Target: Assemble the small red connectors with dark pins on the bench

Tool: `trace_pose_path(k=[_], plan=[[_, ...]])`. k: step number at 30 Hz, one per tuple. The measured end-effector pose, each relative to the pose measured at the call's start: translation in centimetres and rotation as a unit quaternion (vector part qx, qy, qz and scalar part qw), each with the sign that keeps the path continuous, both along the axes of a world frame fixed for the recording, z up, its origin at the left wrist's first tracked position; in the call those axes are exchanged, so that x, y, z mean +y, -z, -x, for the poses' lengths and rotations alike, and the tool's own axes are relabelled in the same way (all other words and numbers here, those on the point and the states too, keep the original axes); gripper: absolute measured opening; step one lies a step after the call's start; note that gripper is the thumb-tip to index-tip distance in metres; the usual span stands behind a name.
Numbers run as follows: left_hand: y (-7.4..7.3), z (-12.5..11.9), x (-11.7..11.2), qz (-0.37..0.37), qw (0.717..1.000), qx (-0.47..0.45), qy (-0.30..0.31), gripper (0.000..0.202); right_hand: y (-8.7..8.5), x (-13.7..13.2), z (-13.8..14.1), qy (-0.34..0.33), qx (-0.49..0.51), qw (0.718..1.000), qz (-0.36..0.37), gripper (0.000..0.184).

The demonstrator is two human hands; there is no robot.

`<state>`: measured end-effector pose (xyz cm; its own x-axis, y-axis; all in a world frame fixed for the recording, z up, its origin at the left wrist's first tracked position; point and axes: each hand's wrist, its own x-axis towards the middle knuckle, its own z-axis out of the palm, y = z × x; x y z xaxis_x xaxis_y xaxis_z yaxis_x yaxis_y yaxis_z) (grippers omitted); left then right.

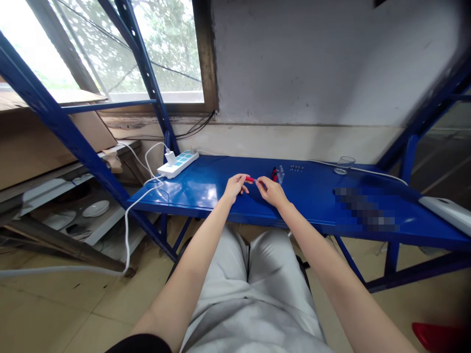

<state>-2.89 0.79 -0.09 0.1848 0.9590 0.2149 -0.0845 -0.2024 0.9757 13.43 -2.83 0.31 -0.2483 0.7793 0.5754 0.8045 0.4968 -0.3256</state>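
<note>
Above the front part of the blue table (312, 196), both my hands meet on a slim pen-like piece (249, 179), red at its left and clear toward its right. My left hand (235, 189) pinches the red end. My right hand (272, 192) has its fingertips closed round the clear end. Just behind my right hand lie small red and black pieces (274, 174) and several clear pieces (281, 175). Farther right is a row of several tiny pieces (296, 168), too small to name.
A white power strip (178, 164) with a plugged-in white cable stands at the table's left end. A drinking glass (344, 165) is at the back right, near a blurred-out dark object (366, 210). A white device (447, 212) sits at the right edge. Blue frame posts rise at both sides.
</note>
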Motion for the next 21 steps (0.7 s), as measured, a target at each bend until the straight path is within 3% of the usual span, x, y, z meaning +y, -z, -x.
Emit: trace_pose_path(k=[6,21], plan=[[0.1,0.0,0.0,-0.005,1.000,-0.004,0.000,0.030,-0.2,0.0,0.0,0.013,-0.010,0.999,0.030,0.032],[-0.3,-0.1,-0.7,-0.009,0.998,0.009,0.069,0.039,0.8,1.0,-0.3,0.005,-0.031,0.999,-0.023,0.028]])
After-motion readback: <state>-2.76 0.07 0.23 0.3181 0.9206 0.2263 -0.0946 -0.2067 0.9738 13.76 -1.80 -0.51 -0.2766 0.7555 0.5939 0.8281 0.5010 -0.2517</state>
